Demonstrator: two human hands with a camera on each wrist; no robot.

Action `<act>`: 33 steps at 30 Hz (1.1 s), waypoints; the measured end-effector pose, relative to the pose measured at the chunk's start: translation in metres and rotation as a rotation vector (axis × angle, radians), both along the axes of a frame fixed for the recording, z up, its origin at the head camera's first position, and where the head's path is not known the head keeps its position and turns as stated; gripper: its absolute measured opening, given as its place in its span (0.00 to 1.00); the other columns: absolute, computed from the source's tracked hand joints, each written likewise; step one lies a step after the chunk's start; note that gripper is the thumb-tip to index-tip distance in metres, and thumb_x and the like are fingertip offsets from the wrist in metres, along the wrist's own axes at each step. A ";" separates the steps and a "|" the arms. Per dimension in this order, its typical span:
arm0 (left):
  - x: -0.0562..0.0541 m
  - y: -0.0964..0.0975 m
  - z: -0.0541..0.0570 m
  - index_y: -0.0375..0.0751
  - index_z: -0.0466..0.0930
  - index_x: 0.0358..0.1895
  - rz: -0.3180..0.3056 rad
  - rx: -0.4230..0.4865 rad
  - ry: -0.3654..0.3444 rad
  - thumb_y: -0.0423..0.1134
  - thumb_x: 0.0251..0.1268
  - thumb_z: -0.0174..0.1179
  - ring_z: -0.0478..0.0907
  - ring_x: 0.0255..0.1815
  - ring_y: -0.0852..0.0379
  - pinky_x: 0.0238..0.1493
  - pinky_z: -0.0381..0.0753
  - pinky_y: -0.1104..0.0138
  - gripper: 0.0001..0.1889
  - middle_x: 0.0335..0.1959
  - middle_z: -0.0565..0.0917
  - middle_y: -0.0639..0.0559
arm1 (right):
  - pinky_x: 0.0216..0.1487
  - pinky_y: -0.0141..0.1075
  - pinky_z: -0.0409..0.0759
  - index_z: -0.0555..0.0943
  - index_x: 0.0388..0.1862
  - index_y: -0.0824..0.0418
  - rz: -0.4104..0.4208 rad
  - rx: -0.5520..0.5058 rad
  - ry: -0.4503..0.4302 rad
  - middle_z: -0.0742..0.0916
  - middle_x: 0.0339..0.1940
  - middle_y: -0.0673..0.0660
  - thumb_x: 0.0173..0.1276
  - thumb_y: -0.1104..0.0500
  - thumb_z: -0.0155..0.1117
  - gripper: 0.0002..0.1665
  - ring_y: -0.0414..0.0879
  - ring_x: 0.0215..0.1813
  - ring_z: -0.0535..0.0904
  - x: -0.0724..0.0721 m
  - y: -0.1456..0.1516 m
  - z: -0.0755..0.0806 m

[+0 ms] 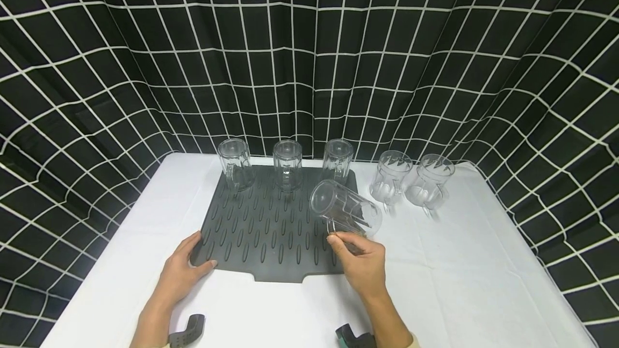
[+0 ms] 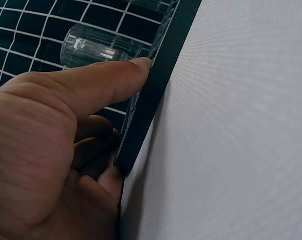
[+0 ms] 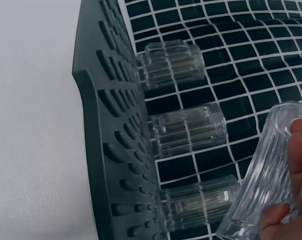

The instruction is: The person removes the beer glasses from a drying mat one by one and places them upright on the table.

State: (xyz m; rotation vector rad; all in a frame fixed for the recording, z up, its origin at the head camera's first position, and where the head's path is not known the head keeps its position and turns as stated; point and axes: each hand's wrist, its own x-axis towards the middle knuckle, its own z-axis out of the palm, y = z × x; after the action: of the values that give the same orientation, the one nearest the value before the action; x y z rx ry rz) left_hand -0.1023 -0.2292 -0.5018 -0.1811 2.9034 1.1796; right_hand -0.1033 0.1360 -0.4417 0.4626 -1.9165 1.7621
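Note:
My right hand [image 1: 365, 267] pinches the handle of a clear glass mug [image 1: 345, 208], which is tilted on its side above the right part of a dark grey drying mat [image 1: 275, 240]. In the right wrist view, fingers [image 3: 301, 150] overlap the ribbed wall of this mug. My left hand [image 1: 179, 275] rests at the mat's front left corner, thumb on the front edge and other fingers along the left side. Three clear mugs stand upside down along the mat's back: left mug [image 1: 236, 162], middle mug [image 1: 287, 165], right mug [image 1: 337, 160].
Two more clear mugs, one [image 1: 390, 176] beside the other [image 1: 429, 181], stand upright on the white tablecloth [image 1: 459, 262] right of the mat. A black curtain with a white grid [image 1: 309, 69] encloses the table's back and sides.

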 end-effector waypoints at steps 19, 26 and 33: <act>0.000 0.007 0.010 0.30 0.56 0.72 0.037 -0.018 0.043 0.46 0.57 0.68 0.55 0.70 0.32 0.67 0.57 0.40 0.44 0.72 0.58 0.33 | 0.36 0.32 0.85 0.86 0.25 0.68 -0.045 0.183 0.131 0.88 0.30 0.57 0.47 0.78 0.74 0.09 0.49 0.31 0.87 -0.001 0.007 -0.001; 0.003 0.018 0.026 0.31 0.58 0.72 0.034 0.069 0.128 0.48 0.59 0.68 0.62 0.68 0.33 0.65 0.65 0.49 0.44 0.72 0.59 0.34 | 0.34 0.29 0.84 0.86 0.26 0.66 -0.042 0.261 0.195 0.88 0.29 0.53 0.48 0.76 0.74 0.08 0.47 0.29 0.86 -0.001 0.010 -0.002; -0.002 0.037 0.040 0.36 0.60 0.73 -0.018 0.129 0.220 0.49 0.57 0.70 0.66 0.65 0.33 0.60 0.71 0.58 0.43 0.72 0.60 0.38 | 0.35 0.25 0.82 0.87 0.26 0.66 -0.085 0.329 0.240 0.88 0.28 0.53 0.50 0.71 0.75 0.05 0.47 0.27 0.85 0.001 0.010 0.001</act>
State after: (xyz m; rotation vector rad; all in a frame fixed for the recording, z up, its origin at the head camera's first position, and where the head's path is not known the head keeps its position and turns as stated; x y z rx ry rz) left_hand -0.1041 -0.1922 -0.4614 -0.0260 2.9879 1.4659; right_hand -0.1021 0.1460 -0.4408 0.6646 -2.0220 1.2768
